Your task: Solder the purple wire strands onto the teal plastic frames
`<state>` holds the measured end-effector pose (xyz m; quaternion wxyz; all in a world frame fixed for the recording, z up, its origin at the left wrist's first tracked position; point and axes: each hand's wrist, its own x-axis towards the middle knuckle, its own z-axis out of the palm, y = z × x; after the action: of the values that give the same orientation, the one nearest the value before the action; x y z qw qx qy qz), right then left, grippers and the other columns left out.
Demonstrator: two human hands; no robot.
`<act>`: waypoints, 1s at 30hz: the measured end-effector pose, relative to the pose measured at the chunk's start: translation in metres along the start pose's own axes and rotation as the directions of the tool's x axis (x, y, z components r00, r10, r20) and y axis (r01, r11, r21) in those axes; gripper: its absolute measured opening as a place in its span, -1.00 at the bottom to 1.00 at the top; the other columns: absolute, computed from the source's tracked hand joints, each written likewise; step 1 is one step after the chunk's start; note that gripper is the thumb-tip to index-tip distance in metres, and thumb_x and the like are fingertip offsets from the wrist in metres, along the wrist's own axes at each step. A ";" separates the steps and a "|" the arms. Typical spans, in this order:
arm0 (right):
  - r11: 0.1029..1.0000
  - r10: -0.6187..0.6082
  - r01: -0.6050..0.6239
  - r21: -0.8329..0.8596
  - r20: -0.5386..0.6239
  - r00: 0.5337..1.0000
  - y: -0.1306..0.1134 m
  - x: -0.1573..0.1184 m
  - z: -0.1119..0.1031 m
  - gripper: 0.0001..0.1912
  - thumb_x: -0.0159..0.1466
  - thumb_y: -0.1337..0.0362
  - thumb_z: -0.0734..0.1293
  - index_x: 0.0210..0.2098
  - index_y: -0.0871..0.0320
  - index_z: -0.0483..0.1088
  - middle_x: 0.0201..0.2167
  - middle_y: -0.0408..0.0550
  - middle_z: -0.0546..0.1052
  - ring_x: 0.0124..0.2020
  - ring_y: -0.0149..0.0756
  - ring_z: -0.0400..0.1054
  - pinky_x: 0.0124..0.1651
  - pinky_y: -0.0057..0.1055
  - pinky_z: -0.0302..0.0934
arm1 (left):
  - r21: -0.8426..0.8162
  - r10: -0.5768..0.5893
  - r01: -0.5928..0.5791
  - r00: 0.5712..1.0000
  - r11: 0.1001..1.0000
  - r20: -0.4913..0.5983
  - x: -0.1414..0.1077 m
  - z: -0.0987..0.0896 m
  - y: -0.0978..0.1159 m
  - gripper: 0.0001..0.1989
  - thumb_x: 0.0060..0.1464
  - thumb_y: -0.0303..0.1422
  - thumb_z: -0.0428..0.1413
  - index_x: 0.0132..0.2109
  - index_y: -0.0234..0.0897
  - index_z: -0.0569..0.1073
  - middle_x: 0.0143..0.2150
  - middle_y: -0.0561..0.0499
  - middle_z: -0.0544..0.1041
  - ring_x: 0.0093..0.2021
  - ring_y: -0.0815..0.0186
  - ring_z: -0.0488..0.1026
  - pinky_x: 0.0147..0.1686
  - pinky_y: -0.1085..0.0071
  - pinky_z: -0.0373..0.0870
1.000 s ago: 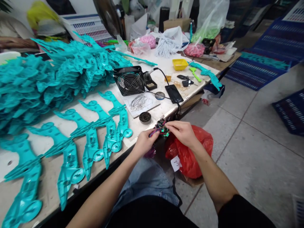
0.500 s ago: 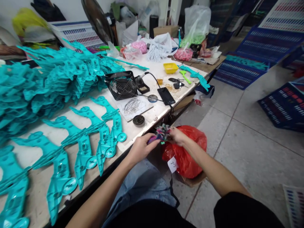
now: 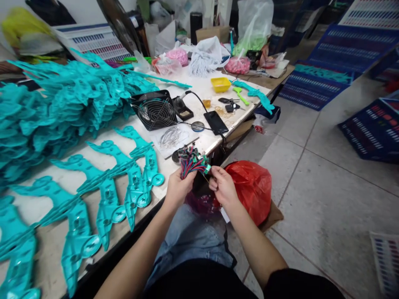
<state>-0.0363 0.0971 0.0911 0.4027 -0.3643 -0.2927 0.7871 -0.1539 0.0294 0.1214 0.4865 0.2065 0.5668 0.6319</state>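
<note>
Shifted leftward, red-blue wires [image 3: 190,164] tipped green fan from gripping left fingers [image 3: 188,178], right fingers [image 3: 217,172] pinching a strand [image 3: 205,178].

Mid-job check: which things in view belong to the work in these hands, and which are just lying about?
In use:
- left hand, gripping wired bundle
- right hand, apparently holding thin yellowish strand

Likely just lying about:
- turquoise plastic pieces
- square fan
- yellow tray
- keys
- red bag
</note>
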 end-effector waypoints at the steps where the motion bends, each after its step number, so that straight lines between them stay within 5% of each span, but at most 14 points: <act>1: 1.000 -0.006 0.006 -0.005 -0.012 1.000 -0.001 0.001 0.001 -0.71 -0.01 0.18 0.46 -0.39 0.12 0.30 -0.60 -0.31 0.33 -0.75 -0.64 -0.05 -0.69 -0.58 -0.27 | -0.050 0.008 -0.005 0.999 0.999 0.045 0.001 -0.001 0.000 -0.68 -0.12 -0.21 0.26 -0.41 -0.24 0.27 -0.72 0.29 0.09 -0.73 0.57 -0.01 -0.70 0.58 -0.03; 4: 1.000 0.018 -0.018 -0.019 0.001 1.000 0.000 0.001 0.006 -0.71 0.00 0.17 0.44 -0.39 0.12 0.29 -0.65 -0.32 0.33 -0.77 -0.62 -0.06 -0.70 -0.57 -0.24 | -0.130 0.006 0.012 0.991 0.992 0.134 0.001 -0.001 -0.001 -0.65 -0.11 -0.17 0.27 -0.42 -0.25 0.27 -0.72 0.29 0.09 -0.74 0.57 -0.02 -0.72 0.58 -0.02; 8: 0.999 0.046 -0.047 0.015 0.063 0.997 0.004 0.002 0.019 -0.74 0.04 0.17 0.42 -0.36 0.11 0.30 -0.61 -0.28 0.41 -0.76 -0.64 -0.08 -0.69 -0.59 -0.22 | -0.132 -0.011 0.022 0.997 0.991 0.083 0.002 0.002 -0.002 -0.60 -0.13 -0.10 0.28 -0.44 -0.27 0.28 -0.75 0.29 0.08 -0.76 0.58 -0.04 -0.75 0.59 -0.05; 14: 0.987 0.150 -0.156 0.049 0.104 0.983 0.011 0.007 0.023 -0.73 -0.06 0.24 0.45 -0.52 0.15 0.26 -0.73 -0.35 0.20 -0.77 -0.62 -0.10 -0.72 -0.58 -0.24 | -0.114 -0.031 0.044 0.992 0.993 0.119 0.000 0.005 0.001 -0.56 -0.12 -0.02 0.26 -0.41 -0.31 0.34 -0.77 0.28 0.09 -0.77 0.58 -0.03 -0.76 0.59 -0.05; 20: 0.993 -0.096 0.098 0.059 -0.041 0.995 -0.017 0.000 0.002 -0.77 0.02 0.23 0.44 -0.36 0.15 0.38 -0.69 -0.36 0.18 -0.74 -0.65 -0.10 -0.68 -0.61 -0.22 | -0.129 -0.034 0.041 0.998 0.991 0.052 0.001 -0.002 0.002 -0.57 -0.08 -0.01 0.24 -0.40 -0.30 0.33 -0.77 0.28 0.07 -0.78 0.58 -0.04 -0.75 0.59 -0.05; 25: 0.982 -0.057 0.061 -0.181 0.027 0.998 -0.022 0.004 0.003 -0.78 0.03 0.18 0.45 -0.43 0.16 0.41 -0.70 -0.32 0.22 -0.76 -0.63 -0.14 -0.70 -0.56 -0.29 | -0.086 -0.083 0.098 0.984 0.992 0.158 -0.004 0.009 0.000 -0.55 -0.10 -0.03 0.26 -0.41 -0.26 0.24 -0.75 0.28 0.10 -0.76 0.57 -0.03 -0.75 0.60 -0.08; 27: 0.916 -0.234 0.229 -0.330 0.028 0.972 -0.024 0.006 0.006 -0.81 0.09 0.16 0.42 -0.39 0.16 0.46 -0.64 -0.27 0.31 -0.71 -0.58 0.00 -0.65 -0.55 -0.12 | -0.084 -0.087 0.098 0.989 0.992 0.117 -0.002 0.010 0.002 -0.54 -0.09 -0.02 0.25 -0.43 -0.26 0.23 -0.76 0.28 0.09 -0.76 0.57 -0.04 -0.75 0.59 -0.09; 30: 0.611 -0.481 0.502 -0.612 0.217 0.849 -0.028 0.001 0.011 -0.86 0.15 0.22 0.38 -0.40 0.16 0.51 -0.51 -0.15 0.44 -0.49 -0.45 0.28 -0.41 -0.48 0.17 | -0.094 -0.118 0.128 0.987 0.987 0.104 0.003 0.008 0.004 -0.55 -0.07 0.01 0.22 -0.43 -0.28 0.28 -0.77 0.27 0.08 -0.77 0.57 -0.05 -0.75 0.58 -0.08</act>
<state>-0.0342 0.1103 0.1179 0.4466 -0.3738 -0.6408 0.5002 -0.1504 0.0363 0.1263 0.5618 0.1771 0.5214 0.6174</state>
